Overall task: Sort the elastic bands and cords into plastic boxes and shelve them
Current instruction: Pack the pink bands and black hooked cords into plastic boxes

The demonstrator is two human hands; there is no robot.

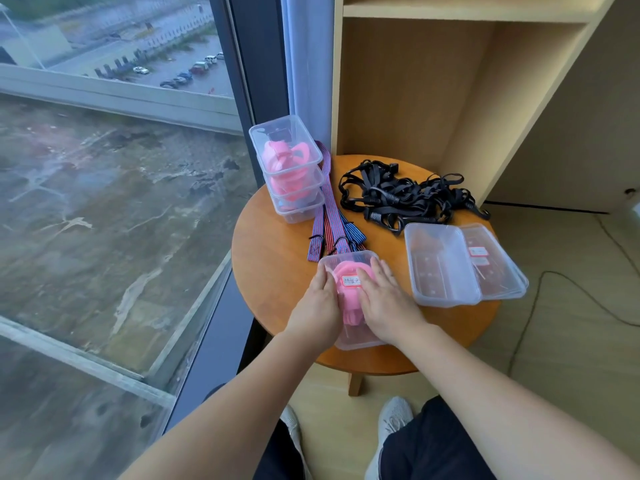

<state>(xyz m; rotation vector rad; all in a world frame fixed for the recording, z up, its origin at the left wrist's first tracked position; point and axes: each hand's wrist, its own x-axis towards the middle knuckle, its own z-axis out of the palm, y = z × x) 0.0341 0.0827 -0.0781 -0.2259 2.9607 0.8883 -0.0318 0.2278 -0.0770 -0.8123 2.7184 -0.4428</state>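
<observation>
On the round wooden table (277,278) a clear plastic box (349,268) with a labelled lid holds pink elastic bands. My left hand (318,306) and my right hand (384,303) press flat on its lid, one at each side. At the back left stands a stack of three clear boxes (289,168) with pink bands inside. Striped red-and-blue bands (329,226) lie beside that stack. A tangle of black cords (405,194) lies at the back of the table. An empty clear box (440,265) sits on several lids (498,261) at the right.
A wooden shelf unit (450,91) with an open compartment rises right behind the table. A floor-to-ceiling window (121,168) runs along the left. A thin cable (540,289) trails over the floor at the right. My feet in grey shoes (391,431) stand below the table's front edge.
</observation>
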